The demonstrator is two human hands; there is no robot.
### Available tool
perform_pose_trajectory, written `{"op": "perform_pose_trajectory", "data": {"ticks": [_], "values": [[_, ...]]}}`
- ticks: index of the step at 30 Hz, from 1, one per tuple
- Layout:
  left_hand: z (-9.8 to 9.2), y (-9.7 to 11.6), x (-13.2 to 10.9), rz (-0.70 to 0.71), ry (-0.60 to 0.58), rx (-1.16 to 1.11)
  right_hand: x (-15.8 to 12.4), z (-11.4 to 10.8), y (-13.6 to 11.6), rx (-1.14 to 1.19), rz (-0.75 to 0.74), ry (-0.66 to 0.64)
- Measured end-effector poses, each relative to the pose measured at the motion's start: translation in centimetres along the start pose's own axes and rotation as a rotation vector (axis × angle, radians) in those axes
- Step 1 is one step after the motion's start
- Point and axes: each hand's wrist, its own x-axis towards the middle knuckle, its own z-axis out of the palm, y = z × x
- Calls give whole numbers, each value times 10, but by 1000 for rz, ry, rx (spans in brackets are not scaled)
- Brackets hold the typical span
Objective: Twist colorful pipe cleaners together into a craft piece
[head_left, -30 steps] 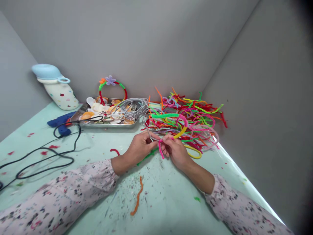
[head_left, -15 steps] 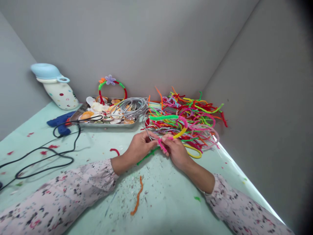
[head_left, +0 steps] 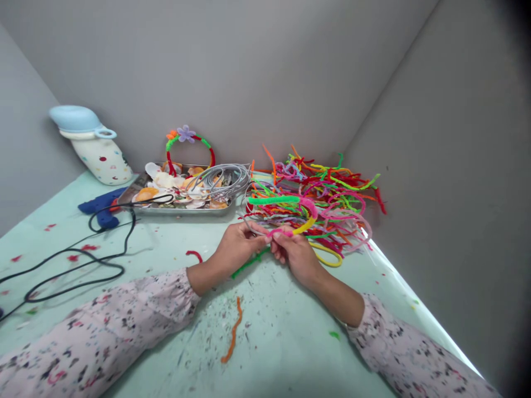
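Between my hands is a curved wire band wrapped in pipe cleaners, with green, pink and yellow sections [head_left: 307, 223]. My left hand [head_left: 240, 246] pinches the bare grey wire [head_left: 248, 223] at the band's near end. Closed beside it, my right hand [head_left: 299, 255] grips a pink pipe cleaner [head_left: 274, 233] against the wire, next to the yellow section. The fingertips of both hands nearly meet there and partly cover the pink piece. Under my left hand lies a green pipe cleaner [head_left: 251, 262], with a short red piece [head_left: 194, 254] to its left.
A pile of coloured pipe cleaners [head_left: 344, 190] lies behind my hands. Left of it, a metal tray [head_left: 182, 211] holds felt pieces, coiled grey wire [head_left: 228, 179] and a flowered band [head_left: 213, 157]. Farther left are a blue glue gun [head_left: 102, 204], its black cord and a bottle [head_left: 102, 160].
The pink end that hung below my fingers now lies along the wire. My right fingers have curled in more. The band has shifted slightly left.
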Motion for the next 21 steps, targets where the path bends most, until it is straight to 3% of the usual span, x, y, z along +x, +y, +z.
{"op": "perform_pose_trajectory", "data": {"ticks": [5, 16, 21], "values": [[2, -1, -1, -46, 41, 2, 0, 1, 0, 10, 15, 5], [0, -6, -1, 113, 18, 122, 2, 0, 2, 49, 38, 34], [2, -5, -2, 74, 42, 108, 1, 2, 0, 22, 17, 27]]}}
